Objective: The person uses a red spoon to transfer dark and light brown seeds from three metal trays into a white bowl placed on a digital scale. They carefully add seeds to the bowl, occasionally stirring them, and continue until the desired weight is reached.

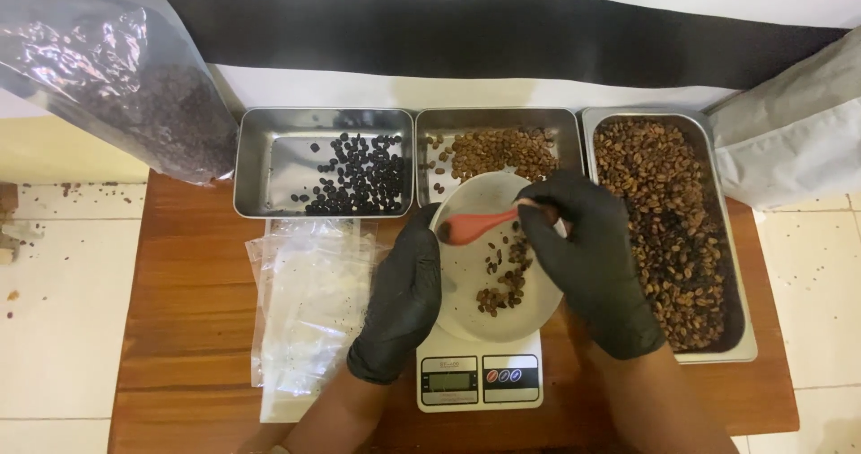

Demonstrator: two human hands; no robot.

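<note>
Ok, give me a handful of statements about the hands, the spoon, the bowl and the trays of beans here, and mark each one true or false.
1. The right hand holds a red spoon over the white bowl. True.
2. The bowl sits straight on the wooden table. False: it sits on a small white scale.
3. The left hand grips the bowl's left rim. True.
4. The left metal tray is heaped full of beans. False: it holds only a sparse scatter of dark beans on its right side.
5. Both hands wear black gloves. True.
6. The right tray is bare. False: it is full of brown beans.
</note>
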